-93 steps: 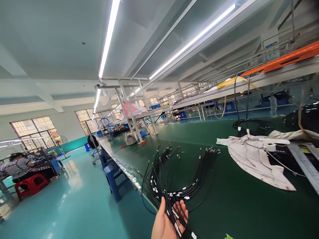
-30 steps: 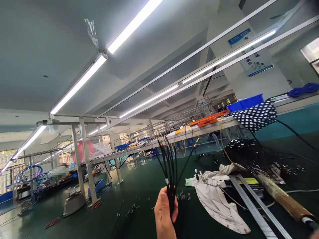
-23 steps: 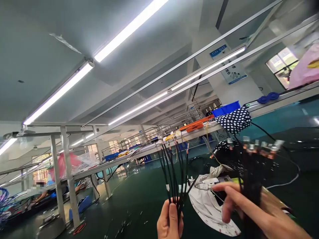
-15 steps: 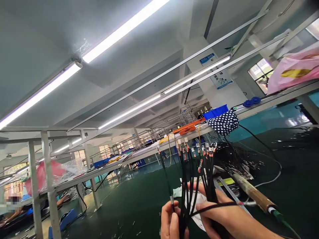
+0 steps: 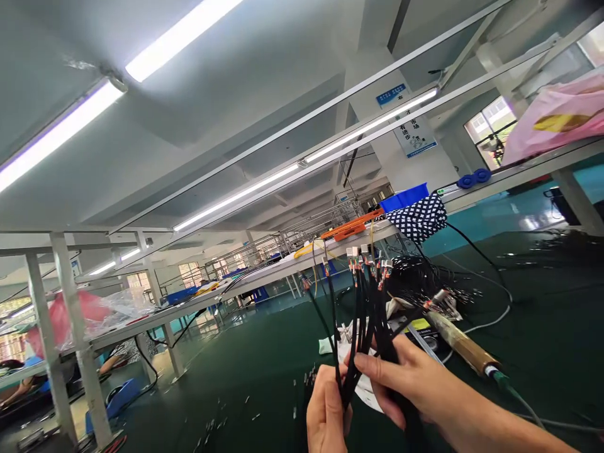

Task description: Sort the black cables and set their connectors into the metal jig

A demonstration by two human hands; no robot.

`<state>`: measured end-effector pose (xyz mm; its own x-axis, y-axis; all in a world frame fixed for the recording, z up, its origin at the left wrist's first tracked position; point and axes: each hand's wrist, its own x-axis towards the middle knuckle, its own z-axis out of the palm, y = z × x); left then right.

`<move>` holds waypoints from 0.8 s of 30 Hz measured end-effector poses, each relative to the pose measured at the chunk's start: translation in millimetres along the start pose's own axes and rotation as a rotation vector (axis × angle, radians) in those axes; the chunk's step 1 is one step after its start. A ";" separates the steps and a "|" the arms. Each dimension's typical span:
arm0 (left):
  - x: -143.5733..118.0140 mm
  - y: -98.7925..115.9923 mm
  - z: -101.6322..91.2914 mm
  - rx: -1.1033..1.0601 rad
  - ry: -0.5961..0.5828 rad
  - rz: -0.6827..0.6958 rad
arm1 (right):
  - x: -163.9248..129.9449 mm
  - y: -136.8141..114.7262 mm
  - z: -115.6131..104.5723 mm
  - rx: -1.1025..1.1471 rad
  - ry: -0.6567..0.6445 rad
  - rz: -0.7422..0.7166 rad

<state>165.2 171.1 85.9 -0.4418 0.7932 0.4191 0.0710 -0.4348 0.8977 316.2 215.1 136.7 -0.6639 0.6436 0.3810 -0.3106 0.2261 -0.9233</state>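
Head view: a bunch of thin black cables (image 5: pixel 363 314) is being held upright, low in the middle of the picture, above the green worktop (image 5: pixel 264 352). The left hand (image 5: pixel 325 415) is being closed around the bottom of the bunch. The right hand (image 5: pixel 406 384) is being wrapped around the same bunch just above, with its fingers (image 5: pixel 372 365) pressed against the cables. The small metal ends with red bands (image 5: pixel 365 261) are being pointed up and are being kept close together, though two cables are leaning out to the left.

To do this well, the bunch is best being gripped firmly by the left hand while the loose cables are being pulled in by the right hand, so that all the ends are being lined up evenly. The cables are probably bendy and slippery, so a gentle, steady squeeze is being called for.

A white cloth (image 5: pixel 363 393), a brown-handled tool (image 5: pixel 465 349) and a heap of more cables (image 5: pixel 419 277) are lying on the worktop behind the hands.
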 end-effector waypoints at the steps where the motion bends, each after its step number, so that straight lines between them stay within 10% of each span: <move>1: -0.1 1.7 -1.4 0.032 -0.032 0.021 | -0.3 -1.0 -1.9 -0.018 0.011 0.015; 11: 1.2 10.9 -1.0 0.243 -0.128 0.148 | -6.6 -13.1 -11.2 0.018 -0.077 0.082; 20: 10.6 47.2 -8.2 0.429 -0.664 -0.010 | 4.3 -8.8 -18.9 -0.072 -0.162 -0.039; 24: 20.0 60.7 -10.8 0.528 -0.601 0.077 | 3.3 -11.9 -16.9 -0.129 -0.129 -0.028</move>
<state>151.0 156.0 147.3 0.1282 0.9285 0.3486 0.5619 -0.3576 0.7459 329.2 227.0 148.1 -0.7404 0.5389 0.4018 -0.2454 0.3398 -0.9079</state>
